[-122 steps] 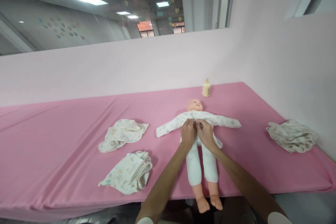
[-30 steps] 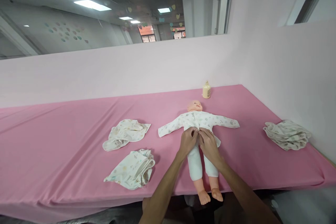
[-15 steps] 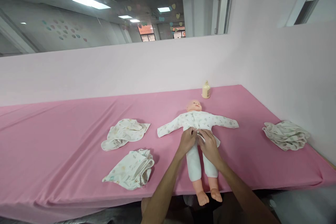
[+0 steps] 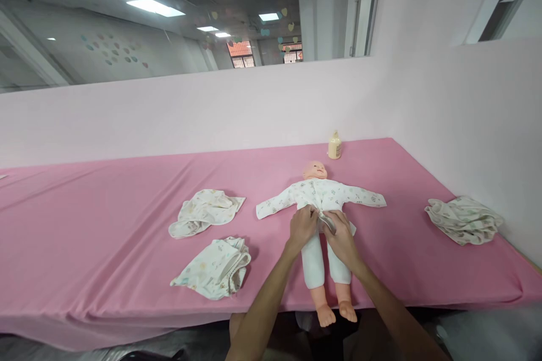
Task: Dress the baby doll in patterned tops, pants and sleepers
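Note:
A baby doll (image 4: 314, 170) lies on its back on the pink table (image 4: 105, 208), head away from me, bare feet hanging over the near edge. It wears a white patterned shirt (image 4: 334, 194) with sleeves spread out and white trousers (image 4: 314, 265). My left hand (image 4: 302, 228) and my right hand (image 4: 341, 236) are side by side at the doll's waist. Both pinch the lower hem of the shirt, fingers closed on the fabric.
Two crumpled patterned garments (image 4: 206, 211) (image 4: 214, 275) lie left of the doll, and another bundle (image 4: 463, 219) lies at the far right by the wall. A small cream bottle (image 4: 334, 145) stands behind the doll's head. A pale pink partition backs the table.
My hands have moved from the doll's chest down to its waist, and the shirt front now lies closed over the chest. In the last second they shifted only slightly.

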Demonstrator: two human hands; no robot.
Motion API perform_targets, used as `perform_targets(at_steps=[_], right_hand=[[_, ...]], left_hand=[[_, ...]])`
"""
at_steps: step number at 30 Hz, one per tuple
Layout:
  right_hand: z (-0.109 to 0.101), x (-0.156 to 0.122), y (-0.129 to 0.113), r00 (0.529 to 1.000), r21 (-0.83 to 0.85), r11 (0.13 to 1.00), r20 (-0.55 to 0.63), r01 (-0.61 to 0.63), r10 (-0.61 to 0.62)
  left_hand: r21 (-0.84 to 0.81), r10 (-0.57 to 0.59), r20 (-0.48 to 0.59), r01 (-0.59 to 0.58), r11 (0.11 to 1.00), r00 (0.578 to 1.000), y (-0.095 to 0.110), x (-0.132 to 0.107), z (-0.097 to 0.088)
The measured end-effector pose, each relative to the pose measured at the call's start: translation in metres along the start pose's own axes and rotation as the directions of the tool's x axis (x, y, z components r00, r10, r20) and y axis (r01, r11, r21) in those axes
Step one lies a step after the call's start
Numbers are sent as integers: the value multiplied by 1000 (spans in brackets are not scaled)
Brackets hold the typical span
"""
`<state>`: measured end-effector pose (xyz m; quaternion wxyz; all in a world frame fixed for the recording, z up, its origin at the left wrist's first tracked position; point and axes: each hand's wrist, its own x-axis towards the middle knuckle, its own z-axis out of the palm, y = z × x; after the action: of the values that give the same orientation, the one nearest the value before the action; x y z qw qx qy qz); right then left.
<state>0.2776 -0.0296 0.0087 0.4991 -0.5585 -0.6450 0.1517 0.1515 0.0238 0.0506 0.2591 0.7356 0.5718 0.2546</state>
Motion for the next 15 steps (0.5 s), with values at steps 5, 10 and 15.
perform_targets(at_steps=[5,10,15], right_hand=[[-14,-17,17,998,-130,992,-64,-2,-6],[-40,-32,28,998,-180,982,55,51,-42],[-50,-26,37,990,-272,959,135,79,-43]], left_hand=[[68,180,-55,-176,982,982,-18,-33,-8],[171,268,-10,-262,950,963,-55,-66,-26],[477,325,50,-309,823,944,-60,-70,-30]])
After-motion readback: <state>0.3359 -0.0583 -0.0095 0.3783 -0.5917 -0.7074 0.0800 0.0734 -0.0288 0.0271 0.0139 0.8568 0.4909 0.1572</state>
